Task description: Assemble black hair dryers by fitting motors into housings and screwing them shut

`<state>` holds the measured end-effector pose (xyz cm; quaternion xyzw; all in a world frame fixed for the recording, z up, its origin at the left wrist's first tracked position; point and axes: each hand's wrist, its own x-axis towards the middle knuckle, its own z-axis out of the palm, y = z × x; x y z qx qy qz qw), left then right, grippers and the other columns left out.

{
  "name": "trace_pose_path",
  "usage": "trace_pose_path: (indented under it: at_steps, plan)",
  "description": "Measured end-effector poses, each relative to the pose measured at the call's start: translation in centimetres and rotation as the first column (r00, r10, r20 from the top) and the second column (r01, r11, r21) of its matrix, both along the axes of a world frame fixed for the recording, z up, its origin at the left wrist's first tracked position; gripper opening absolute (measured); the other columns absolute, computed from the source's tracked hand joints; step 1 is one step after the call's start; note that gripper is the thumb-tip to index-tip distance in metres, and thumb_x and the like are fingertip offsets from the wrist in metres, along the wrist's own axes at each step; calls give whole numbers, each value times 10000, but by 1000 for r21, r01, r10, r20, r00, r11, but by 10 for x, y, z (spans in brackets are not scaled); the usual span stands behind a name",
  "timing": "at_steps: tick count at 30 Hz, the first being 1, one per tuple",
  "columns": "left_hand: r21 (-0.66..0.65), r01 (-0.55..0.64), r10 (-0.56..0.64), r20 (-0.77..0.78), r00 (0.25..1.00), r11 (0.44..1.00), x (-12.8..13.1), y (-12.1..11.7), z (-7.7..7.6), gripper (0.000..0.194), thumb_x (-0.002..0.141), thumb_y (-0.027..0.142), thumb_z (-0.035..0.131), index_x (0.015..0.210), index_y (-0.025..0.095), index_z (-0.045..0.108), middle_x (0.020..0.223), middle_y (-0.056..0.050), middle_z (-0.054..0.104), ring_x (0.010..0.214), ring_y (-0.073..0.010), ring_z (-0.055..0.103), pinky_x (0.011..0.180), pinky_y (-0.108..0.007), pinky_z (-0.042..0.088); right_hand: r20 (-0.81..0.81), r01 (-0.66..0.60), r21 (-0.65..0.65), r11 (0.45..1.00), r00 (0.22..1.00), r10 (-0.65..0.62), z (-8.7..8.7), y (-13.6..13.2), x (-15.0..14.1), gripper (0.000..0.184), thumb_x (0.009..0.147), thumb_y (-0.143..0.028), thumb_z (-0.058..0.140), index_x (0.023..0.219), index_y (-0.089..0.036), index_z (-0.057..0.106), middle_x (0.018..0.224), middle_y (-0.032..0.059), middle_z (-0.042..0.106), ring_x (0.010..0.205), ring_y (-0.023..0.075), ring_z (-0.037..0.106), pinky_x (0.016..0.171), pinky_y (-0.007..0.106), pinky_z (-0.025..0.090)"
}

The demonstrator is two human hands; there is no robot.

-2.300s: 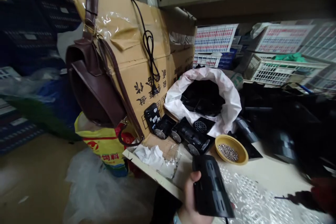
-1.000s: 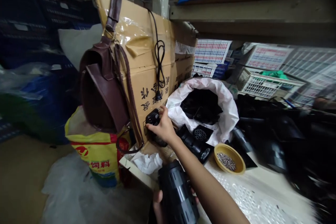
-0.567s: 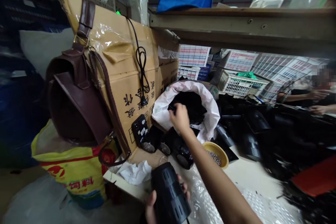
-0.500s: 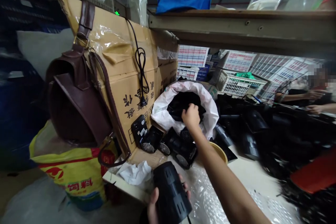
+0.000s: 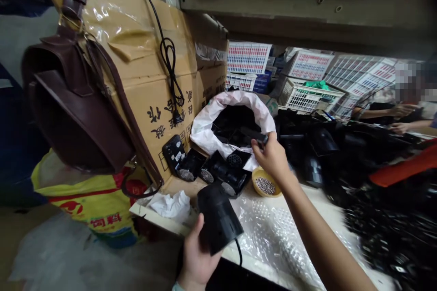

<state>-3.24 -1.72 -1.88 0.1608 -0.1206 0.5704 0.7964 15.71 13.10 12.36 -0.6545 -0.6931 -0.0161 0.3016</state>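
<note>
My left hand (image 5: 195, 254) is closed round a black plastic housing (image 5: 218, 217) with slots and a cord, held over the near table edge. My right hand (image 5: 272, 157) is stretched forward and pinches a small flat black plastic part (image 5: 255, 136) just in front of a white sack (image 5: 208, 123) full of black parts. Below that hand sits a yellow bowl (image 5: 257, 176) of small metal screws. Several black fan-like parts (image 5: 218, 170) lie beside the sack.
A large cardboard box (image 5: 150, 72) stands at the left with a brown leather bag (image 5: 78, 104) and a black cable hanging on it. A yellow printed sack (image 5: 85, 200) sits below. Bubble wrap (image 5: 273, 236) covers the table; black parts are piled right. Another person's arms (image 5: 396, 116) are far right.
My right hand went from the black device by the box into the white sack and has come out holding a small black part. The left hand's housing has risen slightly.
</note>
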Motion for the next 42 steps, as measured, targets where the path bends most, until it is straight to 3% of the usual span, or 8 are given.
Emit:
trace_pose_path:
  at_steps: [3,7,13,19,27,31,34,42]
  plan:
    - [30,-56,57,-55,997,998,-3,-2,10,509,1022,422,238,1353,230,574,1420,-77,536,1337,-237,494,1217,-429,145,-16,-228,41,973,973,229,-15,-56,6,189,904,-397,488,849,-232,415,632,1,577,558,187,586,545,261,413]
    - [67,-89,95,-84,992,994,-1,-2,12,550,1015,498,224,1385,240,537,1442,-83,524,1356,-229,473,1210,-441,148,62,-529,253,810,844,532,-45,-106,4,240,955,-305,455,743,-244,359,554,-30,522,441,128,499,461,225,351]
    - [-124,-69,38,-233,972,990,0,-4,10,383,1007,374,411,1257,228,660,1306,-42,652,1256,-193,575,1194,-361,229,31,-473,253,844,876,481,-69,-116,1,239,973,-326,437,759,-242,373,545,-26,526,431,141,506,448,236,353]
    - [-337,-380,140,-563,815,862,6,-8,29,282,791,328,767,1058,241,748,1011,-21,777,1088,-231,678,1128,-408,378,-169,-472,118,874,858,486,-77,-119,-6,214,942,-340,448,769,-240,370,575,-13,519,480,166,495,493,262,329]
    - [-184,-515,169,-808,564,837,4,-9,53,553,756,394,797,1235,202,599,1226,-85,691,1199,-287,603,1037,-423,480,-536,-508,-95,856,751,386,-83,-119,-20,173,954,-354,389,849,-223,433,785,18,558,720,185,536,670,283,402]
    - [-92,-567,202,-879,433,818,2,-5,49,657,753,458,782,1303,211,520,1335,-96,616,1281,-298,528,1063,-423,450,-818,-598,-153,787,523,238,-85,-121,-20,124,881,-324,449,949,-233,500,944,23,506,920,207,488,820,313,411]
    - [-30,-603,221,-915,337,798,0,-1,39,726,746,547,752,1336,218,487,1380,-101,576,1309,-297,492,1114,-438,386,-893,-649,-116,752,400,207,-90,-124,-22,136,836,-346,519,878,-238,447,892,3,447,888,199,443,787,299,397]
    - [16,-619,166,-968,186,785,0,1,28,747,786,646,650,1399,267,454,1506,-75,457,1413,-281,368,1187,-438,272,-860,-564,-117,818,469,200,-97,-125,-34,394,867,-567,557,790,-234,360,754,-35,344,698,149,354,638,269,361]
